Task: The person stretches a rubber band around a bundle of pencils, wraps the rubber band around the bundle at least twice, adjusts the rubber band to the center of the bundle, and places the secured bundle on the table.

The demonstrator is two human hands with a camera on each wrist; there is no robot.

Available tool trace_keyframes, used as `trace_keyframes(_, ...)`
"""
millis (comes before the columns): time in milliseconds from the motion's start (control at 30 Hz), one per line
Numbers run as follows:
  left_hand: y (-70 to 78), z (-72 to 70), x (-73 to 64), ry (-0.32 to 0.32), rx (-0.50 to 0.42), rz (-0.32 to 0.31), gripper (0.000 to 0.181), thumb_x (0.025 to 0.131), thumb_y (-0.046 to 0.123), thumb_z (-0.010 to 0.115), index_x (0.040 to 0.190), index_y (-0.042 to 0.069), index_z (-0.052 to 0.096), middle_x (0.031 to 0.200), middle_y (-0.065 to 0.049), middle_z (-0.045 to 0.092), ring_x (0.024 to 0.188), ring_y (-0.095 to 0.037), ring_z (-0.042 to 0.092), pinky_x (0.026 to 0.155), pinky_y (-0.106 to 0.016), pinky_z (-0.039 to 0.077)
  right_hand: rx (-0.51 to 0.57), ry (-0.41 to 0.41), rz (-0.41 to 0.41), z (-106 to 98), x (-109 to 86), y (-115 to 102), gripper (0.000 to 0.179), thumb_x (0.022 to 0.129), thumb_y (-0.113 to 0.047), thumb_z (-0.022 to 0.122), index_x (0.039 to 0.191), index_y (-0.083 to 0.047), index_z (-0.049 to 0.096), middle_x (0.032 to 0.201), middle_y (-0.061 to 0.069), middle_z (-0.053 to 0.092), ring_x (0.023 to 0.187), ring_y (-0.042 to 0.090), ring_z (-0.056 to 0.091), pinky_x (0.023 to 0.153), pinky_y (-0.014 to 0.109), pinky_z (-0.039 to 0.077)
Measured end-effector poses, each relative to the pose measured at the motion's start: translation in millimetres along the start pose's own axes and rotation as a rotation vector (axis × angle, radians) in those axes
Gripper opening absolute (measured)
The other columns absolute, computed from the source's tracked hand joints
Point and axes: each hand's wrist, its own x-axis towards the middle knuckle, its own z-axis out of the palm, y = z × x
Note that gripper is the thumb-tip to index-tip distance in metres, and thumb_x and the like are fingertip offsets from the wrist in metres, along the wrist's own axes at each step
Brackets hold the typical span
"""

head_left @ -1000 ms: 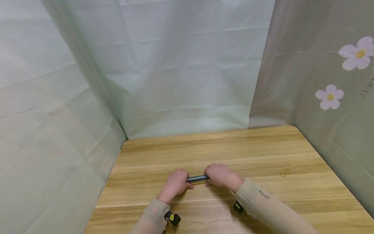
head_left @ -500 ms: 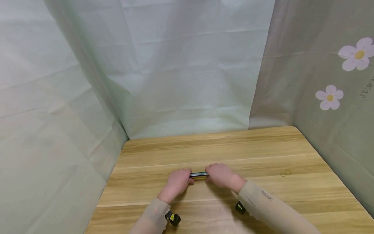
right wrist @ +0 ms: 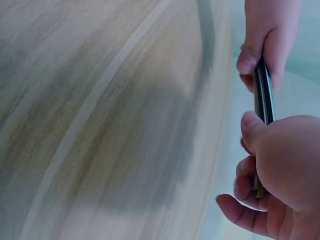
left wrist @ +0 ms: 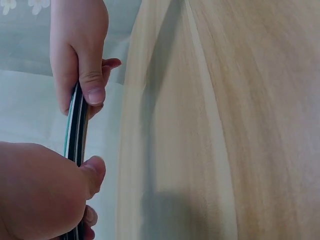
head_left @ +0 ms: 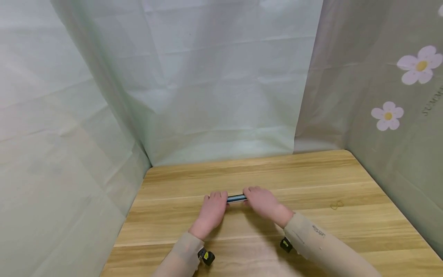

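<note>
Both hands hold one bundle of slim, straight sticks, pencil-like, mostly black with white, teal and brownish strips. In the head view its short middle part (head_left: 237, 198) shows between the hands, over the wooden table (head_left: 277, 173). My left hand (head_left: 212, 211) grips the left end, fingers over the top. The right end is held by my right hand (head_left: 264, 204). In the left wrist view, thumbs lie along the near side of the bundle (left wrist: 76, 131). A brassy tip of the bundle (right wrist: 259, 191) pokes out below the right hand in the right wrist view. Fingers cover most of its length.
A thin yellowish rubber band (head_left: 337, 205) lies in a twisted loop on the table's right side. Pale cloth (head_left: 221, 96) hangs behind the table and at both sides. A small black camera (head_left: 206, 256) sits at the left wrist, another (head_left: 286, 244) at the right.
Both hands have moved the bundle slightly away from the body and upward in the head view. Its yellow lower edge, visible a second ago, is out of sight. The rubber band stays put.
</note>
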Motion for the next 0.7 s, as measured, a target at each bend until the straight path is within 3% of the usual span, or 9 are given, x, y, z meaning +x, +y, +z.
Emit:
trace_keyframes(267, 0.4, -1.9, 4.9, 0.041, 0.011, 0.027, 0.021, 0.107, 0.024, 0.068, 0.107, 0.006, 0.056, 0.097, -0.010, 0.061, 0.091, -0.028, 0.059, 0.079, -0.045, 0.052, -0.076, 0.082, -0.012, 0.7, 2.0, 3.1, 0.025, 0.104, -0.027, 0.071, 0.101, -0.007, 0.057, 0.085, 0.005, 0.059, 0.074, 0.019, 0.055, 0.063, 0.032, 0.053)
trace_keyframes(367, 1.1, -2.0, 5.7, 0.021, -0.006, 0.023, 0.019, 0.108, 0.023, 0.066, 0.109, 0.007, 0.056, 0.099, -0.009, 0.062, 0.091, -0.027, 0.059, 0.078, -0.043, 0.053, -0.099, 0.097, -0.008, 0.9, 2.0, 4.6, 0.026, 0.104, -0.028, 0.072, 0.102, -0.007, 0.058, 0.087, 0.004, 0.060, 0.074, 0.018, 0.054, 0.064, 0.030, 0.053)
trace_keyframes(633, 3.6, -0.8, 7.3, -0.010, -0.049, -0.019, 0.016, 0.108, 0.022, 0.065, 0.106, 0.010, 0.055, 0.096, -0.007, 0.059, 0.089, -0.026, 0.054, 0.077, -0.042, 0.044, -0.063, 0.105, 0.014, 1.2, 1.6, 7.6, 0.026, 0.103, -0.029, 0.073, 0.109, -0.007, 0.061, 0.095, 0.004, 0.062, 0.080, 0.018, 0.056, 0.068, 0.032, 0.053)
trace_keyframes(700, 3.5, 0.7, 7.1, -0.009, -0.039, -0.022, 0.015, 0.108, 0.022, 0.064, 0.106, 0.010, 0.055, 0.096, -0.007, 0.059, 0.089, -0.026, 0.053, 0.077, -0.042, 0.044, -0.013, 0.108, 0.020, 0.6, 0.8, 8.7, 0.027, 0.102, -0.028, 0.074, 0.111, -0.006, 0.062, 0.097, 0.005, 0.063, 0.082, 0.020, 0.059, 0.070, 0.034, 0.055)
